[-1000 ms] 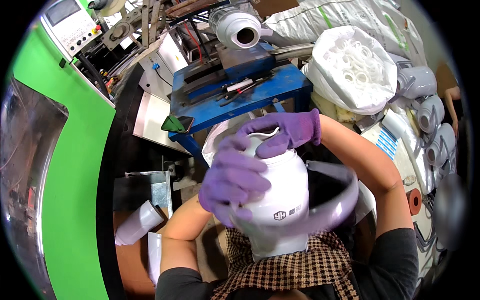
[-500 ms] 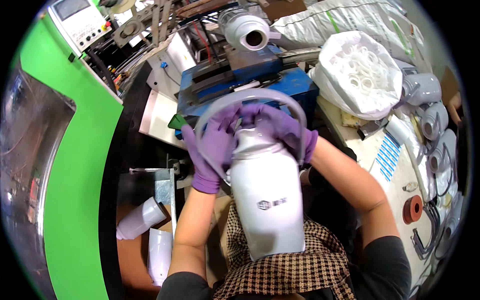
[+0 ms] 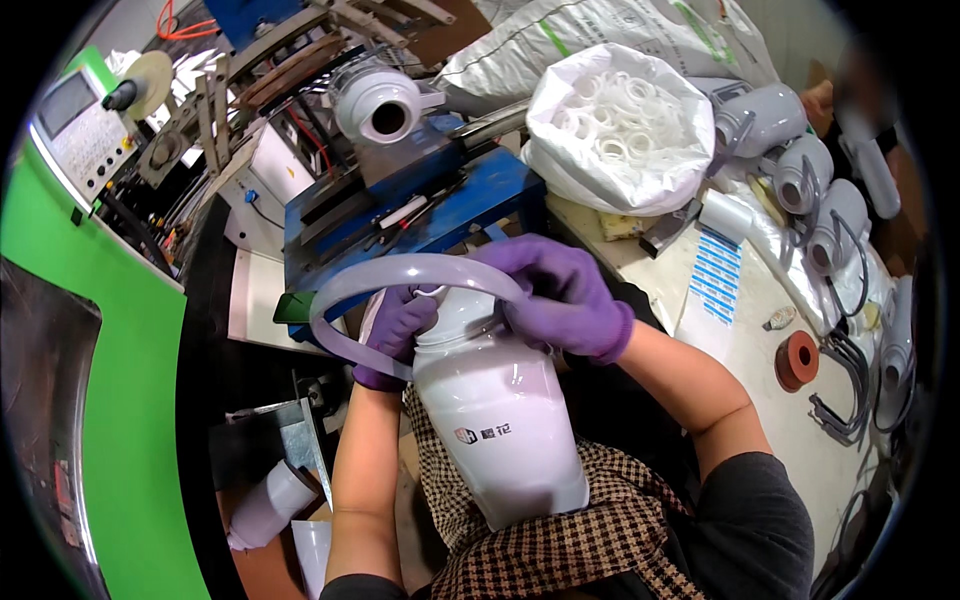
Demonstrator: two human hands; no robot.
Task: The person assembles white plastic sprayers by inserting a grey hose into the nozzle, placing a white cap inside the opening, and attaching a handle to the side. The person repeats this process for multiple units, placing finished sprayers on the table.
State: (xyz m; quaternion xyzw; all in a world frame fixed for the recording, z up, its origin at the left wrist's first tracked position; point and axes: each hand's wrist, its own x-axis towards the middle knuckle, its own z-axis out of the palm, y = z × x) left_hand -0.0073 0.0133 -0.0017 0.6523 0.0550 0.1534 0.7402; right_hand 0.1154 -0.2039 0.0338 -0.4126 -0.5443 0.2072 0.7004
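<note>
Head camera, watched from my seat at a distance: a white jug [image 3: 505,430] stands leaning in a worker's lap, its base on a checked apron [image 3: 570,555], its neck [image 3: 458,320] up between two purple-gloved hands. I read its long axis as running from 5 o'clock at the base to 11 o'clock at the mouth. The right hand [image 3: 565,300] is just beside the neck, with the jug's body at 7 o'clock from its fingers; the left hand [image 3: 397,330] is on the opposite side, with the neck at 3 o'clock. Neither hand is clearly nearer the neck. A pale grey handle [image 3: 385,270] arches in front of the left hand, one end at the right fingers, the other beside the jug's left shoulder.

The right fingers are bent and appear closed on the handle's near end, thumb against it; the exact contact is tucked out of my sight. The left fingers curl at the neck's edge, partly hidden, and I cannot tell whether they grip. A blue bench [image 3: 497,188] sits at 12 o'clock from the jug, a bag [image 3: 590,178] of white rings at 1 o'clock.
</note>
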